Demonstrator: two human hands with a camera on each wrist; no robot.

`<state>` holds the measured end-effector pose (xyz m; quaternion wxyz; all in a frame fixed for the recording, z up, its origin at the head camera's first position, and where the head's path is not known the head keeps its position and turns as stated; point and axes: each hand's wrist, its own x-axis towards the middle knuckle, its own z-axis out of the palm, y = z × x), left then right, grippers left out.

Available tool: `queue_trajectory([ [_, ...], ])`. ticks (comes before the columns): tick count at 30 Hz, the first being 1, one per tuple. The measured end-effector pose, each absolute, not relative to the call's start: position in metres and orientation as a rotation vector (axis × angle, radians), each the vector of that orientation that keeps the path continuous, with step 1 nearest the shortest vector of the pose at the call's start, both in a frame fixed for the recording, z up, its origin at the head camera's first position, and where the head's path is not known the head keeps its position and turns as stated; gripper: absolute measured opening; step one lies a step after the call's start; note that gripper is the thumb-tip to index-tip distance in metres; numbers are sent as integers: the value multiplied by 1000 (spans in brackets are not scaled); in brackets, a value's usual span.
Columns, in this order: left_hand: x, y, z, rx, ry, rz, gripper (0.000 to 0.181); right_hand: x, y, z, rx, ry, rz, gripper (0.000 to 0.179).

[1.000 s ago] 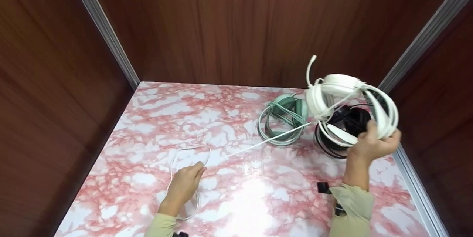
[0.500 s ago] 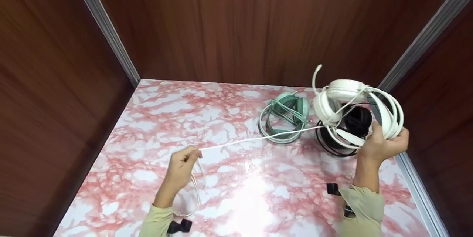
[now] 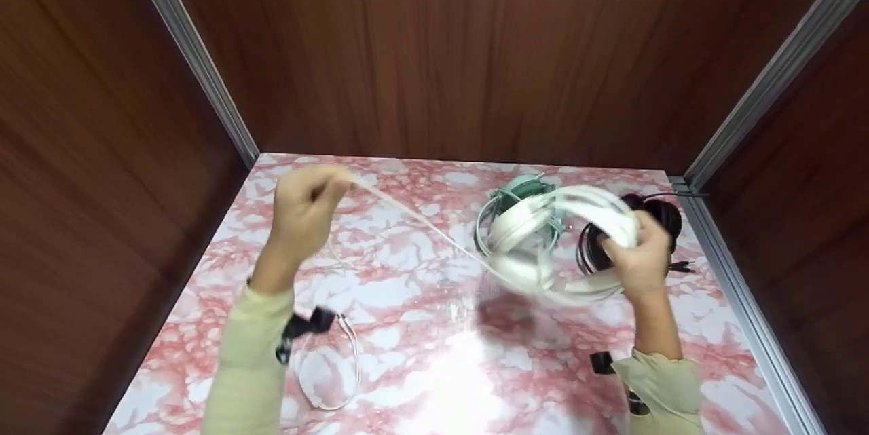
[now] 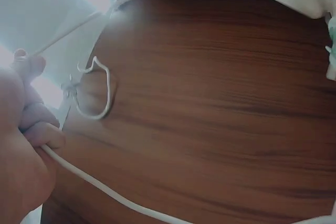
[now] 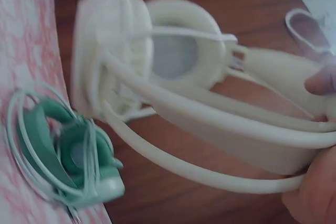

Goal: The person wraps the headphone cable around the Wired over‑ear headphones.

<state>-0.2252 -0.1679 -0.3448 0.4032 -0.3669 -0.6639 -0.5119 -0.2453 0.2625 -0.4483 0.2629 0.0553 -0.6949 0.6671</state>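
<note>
My right hand [image 3: 641,258] grips the headband of a white headset [image 3: 519,224], holding it up over the table in the head view, where it is blurred. In the right wrist view its two round ear cups [image 5: 181,45] and double outer bands show, with the fingers [image 5: 315,187] curled round the headband. My left hand [image 3: 304,214] is raised at the left and pinches the headset's white cable [image 3: 424,221], which runs slanting between the hands. More of the cable [image 4: 121,198] trails below the left fist in the left wrist view. Its loose end lies looped on the table.
A green headset [image 3: 523,185] with its cable bundled lies on the red-and-white marbled table [image 3: 407,374], partly behind the white one. A black headset [image 3: 669,218] lies at the right, its plugs close to the metal rail [image 3: 726,272]. Brown wood-grain panels [image 3: 441,48] enclose three sides.
My left hand has risen and moved away from me, drawing the cable up. My right hand has brought the white headset leftward and turned it; it now overlaps the green headset.
</note>
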Motion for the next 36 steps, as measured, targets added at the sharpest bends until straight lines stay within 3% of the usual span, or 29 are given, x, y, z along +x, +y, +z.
queue_trajectory([
  [5, -260, -160, -317, -1023, -1771, -1337, 37, -244, 241, -455, 729, -1935, 2053, 29],
  [9, -289, -158, -320, -950, -1948, -1436, 21, -245, 227, -461, 1239, -1762, 2282, 32],
  [16, -318, -162, -378, -761, -2120, -1661, 16, -244, 202, -476, 1850, -774, 2987, 58],
  [18, -320, -158, -404, -722, -2154, -1712, 15, -242, 195, -480, 1928, -578, 3059, 56],
  [20, -322, -150, -431, -711, -2167, -1758, 13, -240, 190, -483, 1938, -467, 3080, 50],
  [24, -317, -123, -484, -713, -2273, -1756, 13, -236, 181, -483, 1798, -264, 3154, 22],
  [31, -283, -82, -533, -665, -2307, -1763, 28, -241, 187, -469, 1329, 116, 3101, 31],
  [36, -266, -75, -558, -686, -2296, -1720, 33, -251, 208, -464, 980, 147, 3037, 13],
])
